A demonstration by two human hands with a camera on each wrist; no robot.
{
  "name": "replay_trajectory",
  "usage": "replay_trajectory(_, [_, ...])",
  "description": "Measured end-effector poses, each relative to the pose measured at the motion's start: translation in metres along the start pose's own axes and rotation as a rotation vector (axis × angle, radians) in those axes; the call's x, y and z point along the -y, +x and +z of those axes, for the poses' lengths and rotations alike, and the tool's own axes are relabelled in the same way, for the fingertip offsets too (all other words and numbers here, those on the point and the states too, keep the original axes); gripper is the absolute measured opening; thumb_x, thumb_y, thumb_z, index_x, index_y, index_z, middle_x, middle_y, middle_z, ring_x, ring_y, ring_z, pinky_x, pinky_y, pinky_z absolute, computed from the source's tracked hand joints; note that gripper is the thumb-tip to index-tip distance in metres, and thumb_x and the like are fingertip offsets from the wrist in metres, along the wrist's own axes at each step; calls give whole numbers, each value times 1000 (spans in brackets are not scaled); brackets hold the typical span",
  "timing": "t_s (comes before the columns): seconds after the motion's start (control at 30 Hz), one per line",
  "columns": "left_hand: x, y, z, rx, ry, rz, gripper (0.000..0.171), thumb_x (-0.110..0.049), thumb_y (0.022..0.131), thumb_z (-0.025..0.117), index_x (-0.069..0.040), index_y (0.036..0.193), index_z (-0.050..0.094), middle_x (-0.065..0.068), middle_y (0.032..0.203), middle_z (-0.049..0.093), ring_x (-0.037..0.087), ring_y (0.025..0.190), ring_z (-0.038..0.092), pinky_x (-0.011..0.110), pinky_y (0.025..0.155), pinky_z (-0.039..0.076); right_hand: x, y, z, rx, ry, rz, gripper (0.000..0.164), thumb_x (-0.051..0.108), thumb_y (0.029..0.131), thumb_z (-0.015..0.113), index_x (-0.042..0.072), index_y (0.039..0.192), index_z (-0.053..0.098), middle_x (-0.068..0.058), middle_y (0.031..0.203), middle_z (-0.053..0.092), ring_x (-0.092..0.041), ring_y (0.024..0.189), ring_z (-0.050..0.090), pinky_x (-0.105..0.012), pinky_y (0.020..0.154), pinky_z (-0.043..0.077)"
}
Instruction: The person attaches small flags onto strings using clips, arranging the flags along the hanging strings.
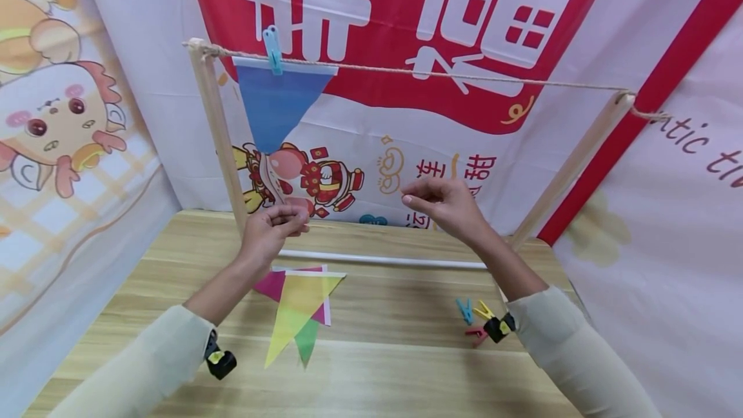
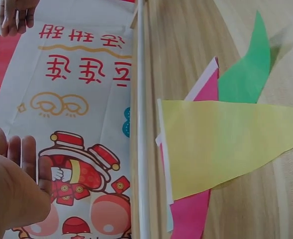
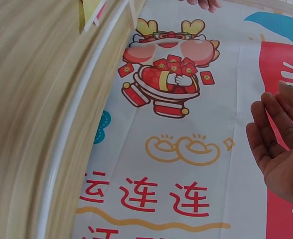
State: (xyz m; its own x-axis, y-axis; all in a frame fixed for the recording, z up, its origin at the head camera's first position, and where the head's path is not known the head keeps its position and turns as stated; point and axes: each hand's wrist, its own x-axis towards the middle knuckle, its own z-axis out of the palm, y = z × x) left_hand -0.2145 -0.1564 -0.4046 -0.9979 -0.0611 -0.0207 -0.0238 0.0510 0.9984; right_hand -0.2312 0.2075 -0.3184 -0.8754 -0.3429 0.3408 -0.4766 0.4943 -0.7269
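In the head view a blue triangular flag [image 1: 278,105] hangs from a twine line [image 1: 371,69], held near its left end by a light blue clothespin [image 1: 271,49]. My left hand [image 1: 271,231] is raised below that flag, fingers loosely bent and holding nothing. Out to the right my right hand [image 1: 444,205] is in the air under the line, also with nothing in its relaxed fingers. On the table below my left hand, a yellow flag [image 2: 226,144] overlaps a magenta flag [image 2: 191,214] and a green flag [image 2: 248,69].
Blue [image 1: 464,310], yellow [image 1: 483,309] and red [image 1: 477,334] clothespins lie on the wooden table [image 1: 383,366] by my right forearm. A left post [image 1: 217,128] and a right post [image 1: 574,163] carry the line. A white rod [image 1: 383,258] runs along the back, before a printed cloth.
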Motion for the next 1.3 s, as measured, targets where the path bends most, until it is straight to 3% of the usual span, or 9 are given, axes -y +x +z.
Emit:
replay_trajectory(0.37, [14,-6,-2,-8,69,-2,41,-38,108,79,-8,137,77,-6,110,81,6,98,80,23,98,66,-16,-18,4,-18,4,80,20,31,106,84,17,120,87,-4,108,85,-19,87,73,-25,70,59])
replay_trajectory(0.5, [19,-7,-2,-13,89,-17,40,-39,107,80,-11,136,78,-7,109,81,7,99,80,21,96,66,-25,-25,6,-17,18,84,20,28,106,83,15,120,87,-6,108,86,-23,89,76,-24,71,60])
replay_trajectory(0.73, [24,-12,-3,13,83,17,44,-33,107,82,-3,139,75,-7,107,79,8,96,79,25,98,67,-37,-38,6,-15,9,111,22,27,107,82,12,122,87,-9,111,85,-15,88,73,-23,73,59])
replay_trajectory(0.97, [36,-13,-11,35,119,-5,43,-33,107,81,-5,140,74,-1,115,79,7,100,76,18,94,64,-51,-53,6,-10,-21,119,19,27,108,81,13,119,87,-9,110,85,-15,84,71,-23,70,57])
replay_trajectory(1.3, [44,-4,-16,43,177,-42,46,-31,107,82,-4,143,73,7,127,79,8,106,74,27,103,65,-72,-75,1,-32,-43,198,24,30,108,81,13,124,86,-10,121,85,-7,98,77,-20,82,63])
